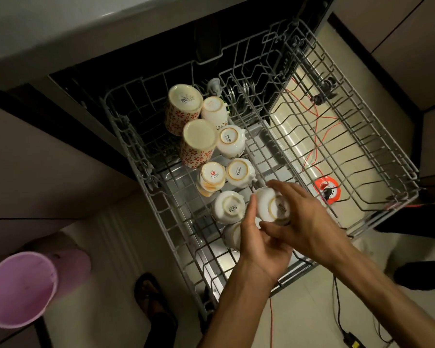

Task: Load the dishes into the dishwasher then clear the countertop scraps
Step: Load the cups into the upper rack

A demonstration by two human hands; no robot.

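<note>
The dishwasher's upper wire rack is pulled out below me. Several cups stand upside down along its left half: two tall red-patterned mugs at the back, white cups in front of them. Both hands hold one upturned white cup just above the rack's near middle. My right hand grips it from the right with fingers over its base. My left hand cups it from below and left, partly hiding another white cup in the rack.
A pink bucket stands on the floor at lower left. My sandalled foot is beside the rack's near corner. An orange cable reel and red cord lie on the floor under the rack's bare right half. The grey countertop edge runs above.
</note>
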